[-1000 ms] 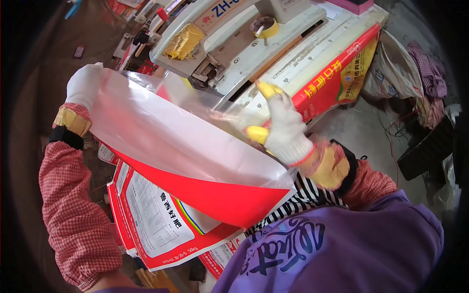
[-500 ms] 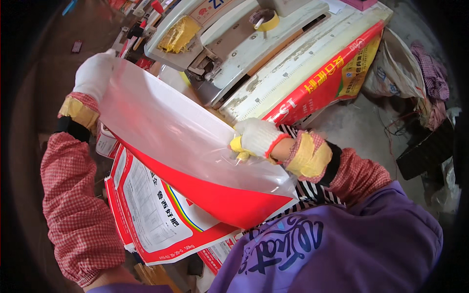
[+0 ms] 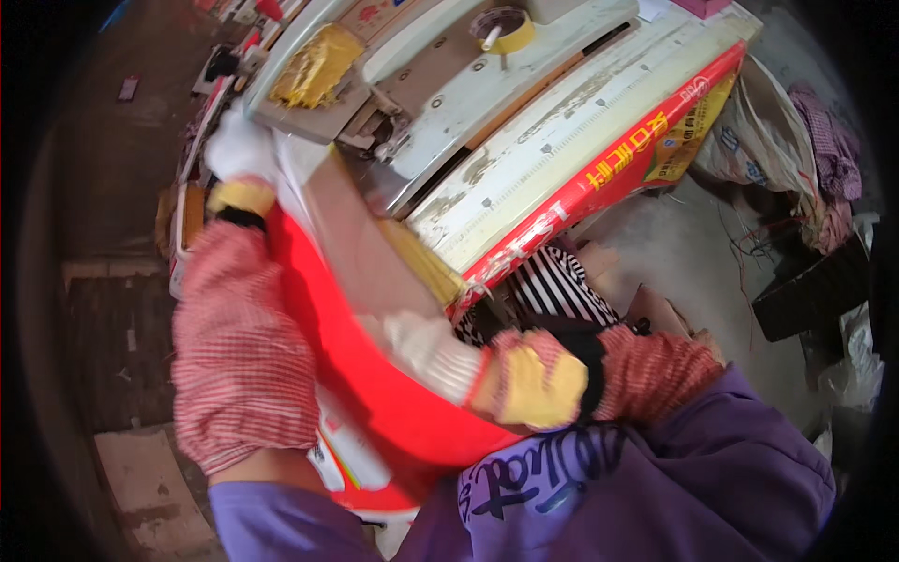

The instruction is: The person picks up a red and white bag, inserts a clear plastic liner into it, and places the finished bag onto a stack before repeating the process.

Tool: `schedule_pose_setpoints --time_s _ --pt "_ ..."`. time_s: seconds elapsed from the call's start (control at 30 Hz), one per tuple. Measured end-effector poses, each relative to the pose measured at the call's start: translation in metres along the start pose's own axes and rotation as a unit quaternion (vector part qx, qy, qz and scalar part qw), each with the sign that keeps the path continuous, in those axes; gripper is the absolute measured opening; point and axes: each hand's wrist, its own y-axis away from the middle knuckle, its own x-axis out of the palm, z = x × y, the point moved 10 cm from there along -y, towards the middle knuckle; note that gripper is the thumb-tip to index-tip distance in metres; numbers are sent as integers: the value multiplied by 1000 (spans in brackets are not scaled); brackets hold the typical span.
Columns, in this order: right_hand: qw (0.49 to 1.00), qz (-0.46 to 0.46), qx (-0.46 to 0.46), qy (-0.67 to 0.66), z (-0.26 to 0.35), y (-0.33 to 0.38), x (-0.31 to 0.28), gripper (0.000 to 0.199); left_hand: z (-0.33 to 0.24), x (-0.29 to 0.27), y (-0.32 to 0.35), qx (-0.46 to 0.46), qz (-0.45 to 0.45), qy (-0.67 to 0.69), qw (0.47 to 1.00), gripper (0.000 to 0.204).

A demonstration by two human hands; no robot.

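A red and white printed sack (image 3: 370, 393) with a pale inner side slants across my front, below a sewing-type machine (image 3: 421, 89). My left hand (image 3: 239, 145), in a white glove smeared by motion, is closed on the sack's far end beside the machine head. On the sack's near part lies my gloved right hand (image 3: 426, 351); its fingers are blurred and partly lost against the pale surface, so their grip does not show. Both forearms wear red checked sleeves with yellow tape and black bands at the wrists.
A roll of yellow tape (image 3: 506, 33) sits on the machine. Along the worktable (image 3: 562, 131) runs a red and yellow printed sheet (image 3: 599, 178). A pale sack (image 3: 768, 131) and a dark crate (image 3: 815, 286) stand on the right. Striped cloth (image 3: 562, 286) hangs below the table edge.
My left hand has moved right and slightly down, toward the machine, with the sack's end. My right hand has come down and left, and the sack now slants more steeply.
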Motion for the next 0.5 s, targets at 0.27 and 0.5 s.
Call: schedule_pose_setpoints --time_s 0.27,0.5 --pt "946 25 274 -169 -154 101 -19 21 -118 67 90 270 51 53 960 12" --pt "843 -74 275 -457 -152 87 -20 28 -93 74 76 226 -74 284 929 15"
